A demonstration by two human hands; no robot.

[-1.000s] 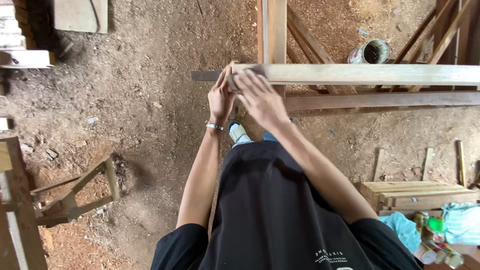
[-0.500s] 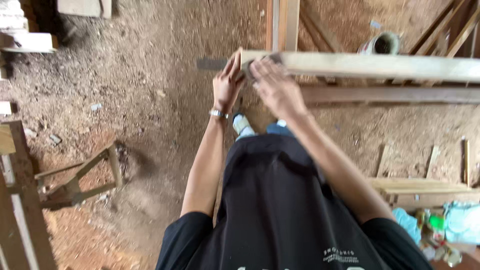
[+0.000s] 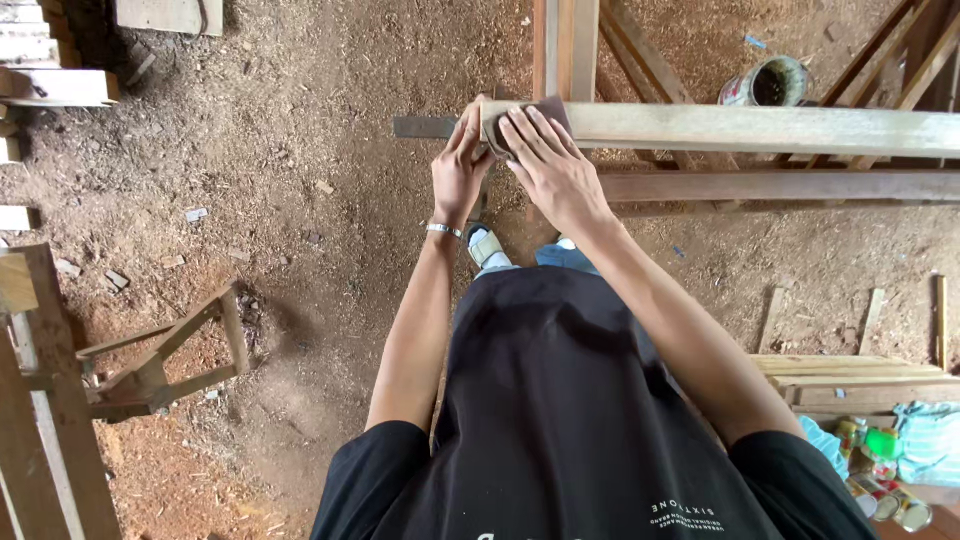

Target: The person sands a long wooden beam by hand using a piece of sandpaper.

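A long pale wooden plank (image 3: 760, 130) lies across a wooden frame in front of me, running left to right. A dark brown sheet of sandpaper (image 3: 545, 108) is folded over its left end. My left hand (image 3: 458, 172) grips that end of the plank from the side, fingers on the sandpaper's edge; a silver bracelet sits on its wrist. My right hand (image 3: 548, 165) lies flat on top of the sandpaper, fingers spread and pressing down.
A darker beam (image 3: 780, 186) runs below the plank, and an upright post (image 3: 565, 50) stands behind it. A tin can (image 3: 768, 84) sits at the back right. A small wooden frame (image 3: 160, 355) lies at the left, stacked boards (image 3: 850, 378) and cans at the right. Sawdust covers the dirt floor.
The view has shifted slightly. Both hands stay at the plank's left end, with the right hand having slid a little along the plank over the sandpaper.
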